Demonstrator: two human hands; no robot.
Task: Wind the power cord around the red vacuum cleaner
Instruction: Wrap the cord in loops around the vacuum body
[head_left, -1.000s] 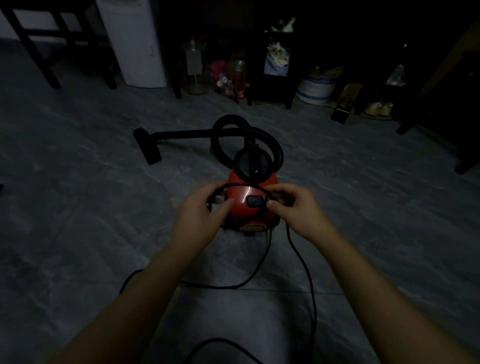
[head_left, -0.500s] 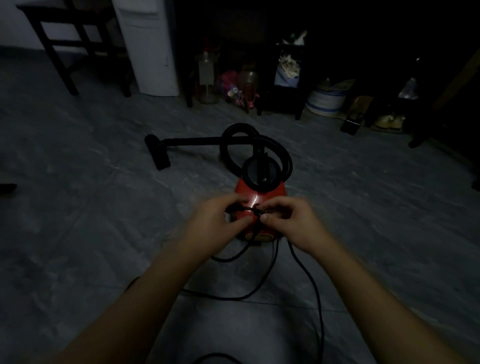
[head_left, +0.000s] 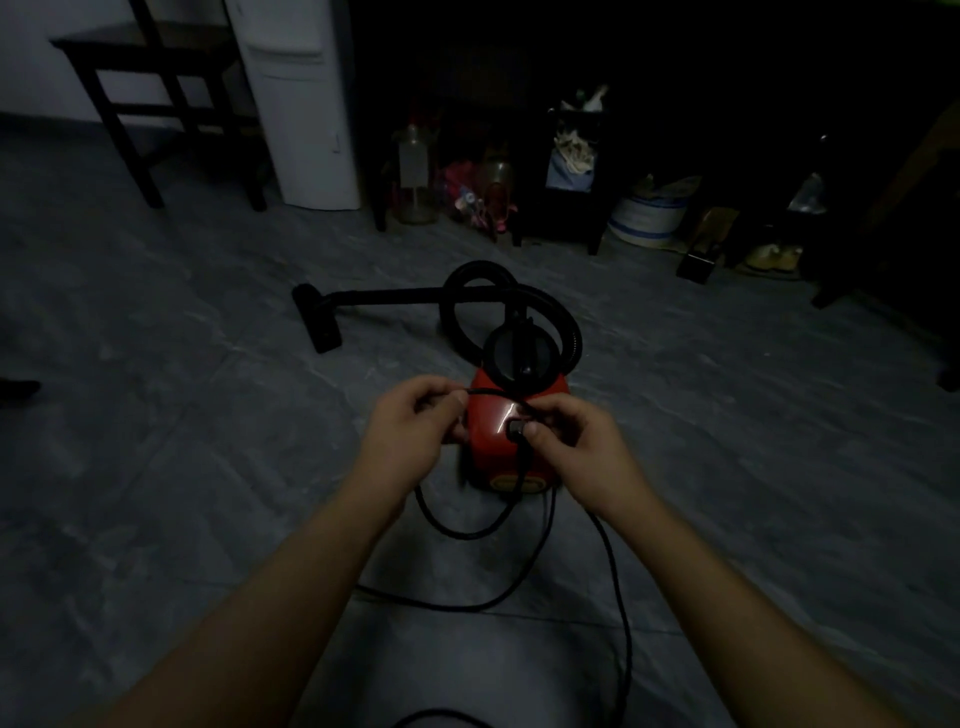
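Observation:
The small red vacuum cleaner (head_left: 501, 447) stands on the grey floor in the middle of the head view, its black hose (head_left: 550, 306) looped on top. The black power cord (head_left: 613, 582) trails in loops over the floor below it. My left hand (head_left: 415, 431) pinches the cord at the vacuum's left side. My right hand (head_left: 576, 447) grips the cord at the near right of the red body. A short stretch of cord runs taut between both hands across the vacuum's top.
The hose's rigid tube and floor nozzle (head_left: 317, 322) lie to the left behind the vacuum. A dark wooden chair (head_left: 156, 104) and a white appliance (head_left: 306, 104) stand at the back left. Jars, a bucket (head_left: 649, 218) and clutter line the dark back wall.
The view has moved closer to the vacuum. My hands came together over the red body, then drew slightly apart, pulling the cord taut across its top. A small loop of cord now hangs below the left hand.

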